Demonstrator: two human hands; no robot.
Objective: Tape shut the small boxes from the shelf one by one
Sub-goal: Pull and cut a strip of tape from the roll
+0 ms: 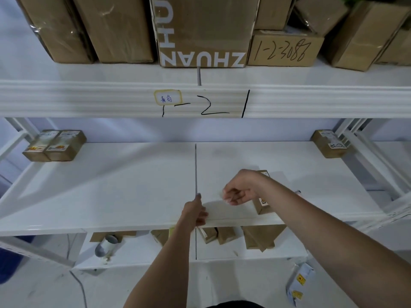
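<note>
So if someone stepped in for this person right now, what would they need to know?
Left hand: at the front edge of the middle shelf, fingers curled; whether it holds anything is unclear.
Right hand: above the shelf, fingers curled as if pinching something; nothing clear shows in them.
Box: on the shelf just behind the right hand, partly hidden by the wrist.
Two boxes sit back left, one box back right.
Done: cannot tell which boxes are taped.
Left: tape the near box, then the others one by one.

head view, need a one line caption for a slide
Two bare hands, left hand and right hand, stretch clear tape over the white metal shelf beside a small brown cardboard box.
</note>
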